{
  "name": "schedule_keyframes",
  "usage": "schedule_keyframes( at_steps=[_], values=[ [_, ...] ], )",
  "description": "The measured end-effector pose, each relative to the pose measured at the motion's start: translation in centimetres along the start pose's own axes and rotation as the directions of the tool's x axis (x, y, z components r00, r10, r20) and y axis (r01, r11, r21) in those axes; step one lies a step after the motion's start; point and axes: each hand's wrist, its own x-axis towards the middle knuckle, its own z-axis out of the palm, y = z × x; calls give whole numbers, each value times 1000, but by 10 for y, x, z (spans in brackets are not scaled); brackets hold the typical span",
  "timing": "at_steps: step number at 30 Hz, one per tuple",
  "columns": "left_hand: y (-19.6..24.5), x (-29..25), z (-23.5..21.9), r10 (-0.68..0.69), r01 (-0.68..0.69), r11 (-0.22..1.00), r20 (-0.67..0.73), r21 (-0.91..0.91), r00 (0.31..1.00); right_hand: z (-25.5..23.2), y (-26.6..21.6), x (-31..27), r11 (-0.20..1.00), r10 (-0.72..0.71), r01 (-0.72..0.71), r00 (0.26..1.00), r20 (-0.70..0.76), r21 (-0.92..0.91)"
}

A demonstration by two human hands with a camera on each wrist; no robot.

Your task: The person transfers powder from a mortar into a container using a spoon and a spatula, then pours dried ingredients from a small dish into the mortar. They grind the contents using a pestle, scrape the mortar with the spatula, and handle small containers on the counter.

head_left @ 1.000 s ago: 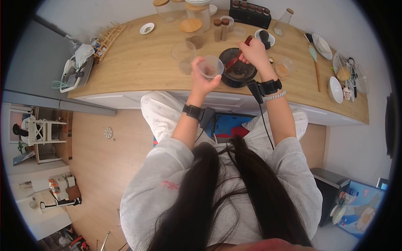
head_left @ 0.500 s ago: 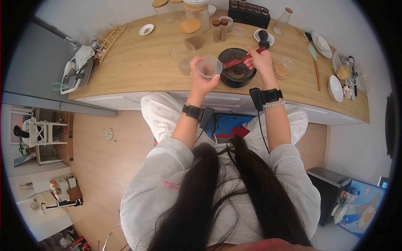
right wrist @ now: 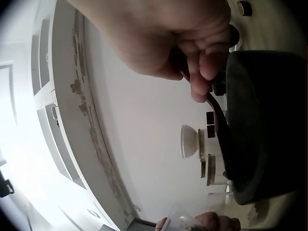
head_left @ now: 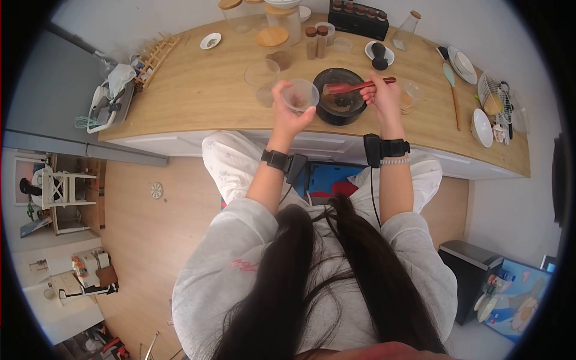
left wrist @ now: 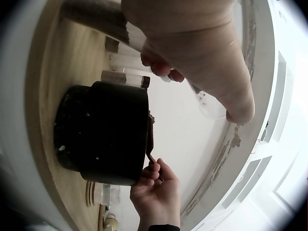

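Left hand (head_left: 287,117) fingers curl round a small clear plastic cup (head_left: 300,95) — right hand (head_left: 384,96) pinches a red spatula (head_left: 354,87) over the black round bowl (head_left: 340,103) on the wooden desk (head_left: 198,90).

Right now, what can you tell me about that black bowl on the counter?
The black bowl is round, dark and thick-walled, standing upright on the wooden counter near its front edge. Brownish contents show inside. A red spatula, gripped by the right hand, lies across its rim. The left hand holds a small clear cup beside it.
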Motion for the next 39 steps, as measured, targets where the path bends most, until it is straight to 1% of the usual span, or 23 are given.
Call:
schedule_keyframes(
  at_steps=[2,3,5,6,7,8,9,11,12,14,15,17,19,23,26,29,30,32,33,35,36,38,39],
  values=[
    [-1,-1,0,-7,7,1000,1,12,1000,0,-5,-6,995,-44,45,999,-9,87],
    [-3,-1,0,-6,6,1000,9,7,1000,2,-8,-10,995,-43,44,999,-7,86],
    [-7,-2,1,-6,6,1000,17,3,1000,7,-16,-19,984,-100,95,995,24,153],
    [-10,-1,2,40,-39,999,-12,17,999,11,-20,-24,984,-98,93,995,24,154],
    [-12,-1,3,86,-85,996,-40,31,995,15,-23,-29,975,-137,126,989,51,183],
    [-12,-1,3,85,-84,996,-39,32,996,19,-26,-33,964,-178,158,981,76,213],
    [-12,-1,3,74,-73,997,-33,35,997,22,-28,-35,964,-176,157,981,76,213],
    [-9,-2,2,62,-61,997,-27,40,998,27,-30,-40,964,-215,185,965,153,189],
    [-6,-2,2,69,-68,996,-25,51,997,30,-31,-43,964,-214,184,965,153,190],
    [-4,-1,2,76,-75,995,-24,63,997,34,-31,-48,959,-263,232,942,209,164],
    [-4,0,3,94,-93,995,-27,47,995,34,-31,-49,959,-263,231,942,209,164],
    [-3,1,4,112,-111,993,-31,30,993,34,-31,-52,952,-300,268,915,269,150],
    [-1,2,4,139,-138,989,-31,57,990,34,-31,-53,945,-320,285,906,278,158],
    [-5,0,2,111,-110,991,-15,71,994,31,-29,-51,922,-376,326,880,290,206],
    [-6,-1,2,107,-106,992,-11,64,994,29,-30,-51,912,-387,322,880,276,254],
    [-4,-2,1,91,-91,991,2,98,996,28,-32,-53,893,-411,334,877,247,301],
    [-4,-2,2,85,-86,994,9,69,996,27,-32,-53,893,-411,334,877,247,301],
    [-5,-2,2,80,-81,996,17,40,997,25,-29,-50,880,-414,347,895,165,323],
    [-6,-3,1,73,-73,996,13,46,997,23,-27,-48,880,-414,348,895,165,323],
    [-7,-4,1,65,-66,997,10,51,998,18,-21,-42,888,-404,377,913,58,262],
    [-6,-4,1,57,-57,997,6,44,998,16,-17,-39,888,-405,377,913,58,262],
    [-5,-3,2,50,-50,998,1,36,999,12,-8,-31,914,-395,390,918,20,114],
    [-5,-3,2,65,-64,996,-15,55,998,11,-2,-26,913,-396,391,918,19,114]
  ],
)
